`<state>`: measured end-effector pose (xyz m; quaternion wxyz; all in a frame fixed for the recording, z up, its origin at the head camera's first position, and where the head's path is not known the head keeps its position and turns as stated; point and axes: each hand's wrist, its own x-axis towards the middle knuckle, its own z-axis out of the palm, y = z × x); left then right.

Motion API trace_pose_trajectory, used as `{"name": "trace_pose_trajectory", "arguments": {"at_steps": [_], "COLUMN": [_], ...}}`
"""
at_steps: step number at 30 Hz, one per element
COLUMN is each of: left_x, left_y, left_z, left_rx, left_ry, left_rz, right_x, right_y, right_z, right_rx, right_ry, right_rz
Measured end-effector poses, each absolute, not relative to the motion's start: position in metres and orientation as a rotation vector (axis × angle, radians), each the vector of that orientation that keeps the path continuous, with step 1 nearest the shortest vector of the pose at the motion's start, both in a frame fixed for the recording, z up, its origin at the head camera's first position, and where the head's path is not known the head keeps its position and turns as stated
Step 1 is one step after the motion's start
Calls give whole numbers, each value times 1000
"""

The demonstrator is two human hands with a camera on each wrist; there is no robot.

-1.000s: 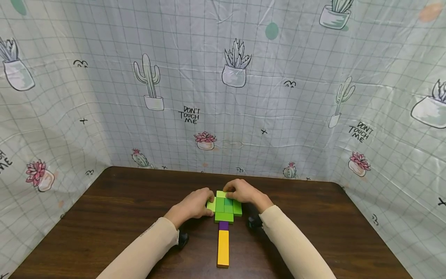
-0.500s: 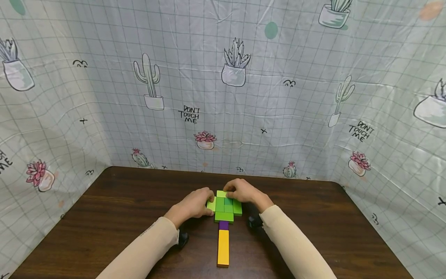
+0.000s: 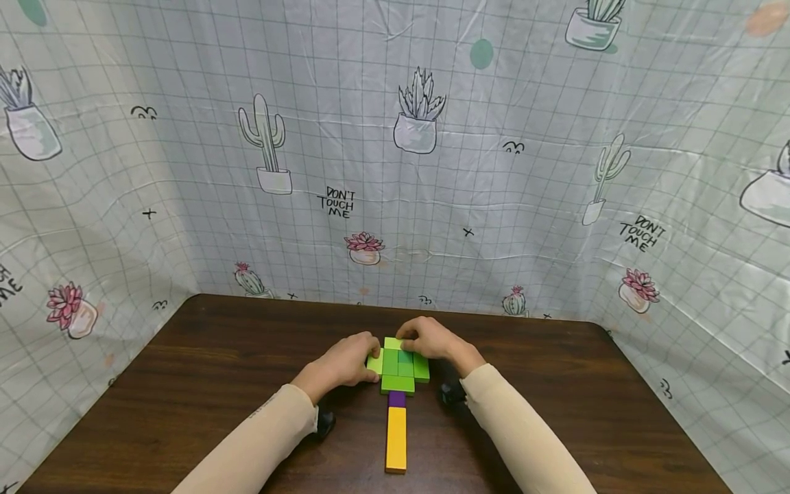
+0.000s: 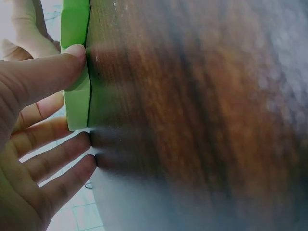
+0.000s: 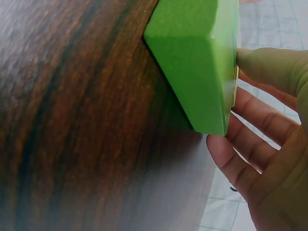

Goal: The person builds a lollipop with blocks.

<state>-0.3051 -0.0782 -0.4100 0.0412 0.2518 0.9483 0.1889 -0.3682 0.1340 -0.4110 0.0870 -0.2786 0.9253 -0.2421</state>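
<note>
Flat wooden blocks lie together on the brown table [image 3: 259, 336]. My left hand [image 3: 345, 360] pinches the light green block [image 3: 374, 365] on the group's left side, its thumb [image 4: 57, 72] on the near end in the left wrist view. At the far end, my right hand [image 3: 432, 337] holds a yellow-green block [image 3: 393, 342] between thumb and fingers. Between them are a green block [image 3: 391, 362] and a darker teal-green block [image 3: 405, 357]. One green block [image 3: 421, 369] forms the right side, and another green block [image 3: 398, 384] lies across the near side.
A small purple block [image 3: 397, 398] touches the near green block. From it a long yellow block [image 3: 396, 439] runs toward me. A patterned curtain [image 3: 420, 206] stands behind the table and along both sides.
</note>
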Motion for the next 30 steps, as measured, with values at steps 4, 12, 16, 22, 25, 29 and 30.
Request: {"name": "trace_pose_trajectory", "arguments": {"at_steps": [4, 12, 16, 22, 25, 29, 30], "left_x": [-304, -305, -306, -305, -304, -302, -300], "left_y": [-78, -79, -79, -81, -83, -87, -88], "left_z": [-410, -412, -413, -414, -414, -413, -413], "left_rx": [780, 813, 844, 855, 851, 854, 854], "left_ry": [2902, 2890, 2897, 2900, 2892, 2890, 2893], "left_rz": [590, 597, 597, 626, 662, 704, 710], "right_x": [-368, -369, -369, -370, -368, -364, -363], "right_y": [135, 136, 138, 141, 144, 150, 152], "right_z": [-411, -412, -413, -413, -413, -411, -410], "right_rx": [-831, -837, -829, -814, -801, -795, -795], "right_ry": [2754, 2759, 2765, 2778, 2780, 2812, 2822], "right_rz": [-718, -705, -701, -715, -739, -734, -730]}}
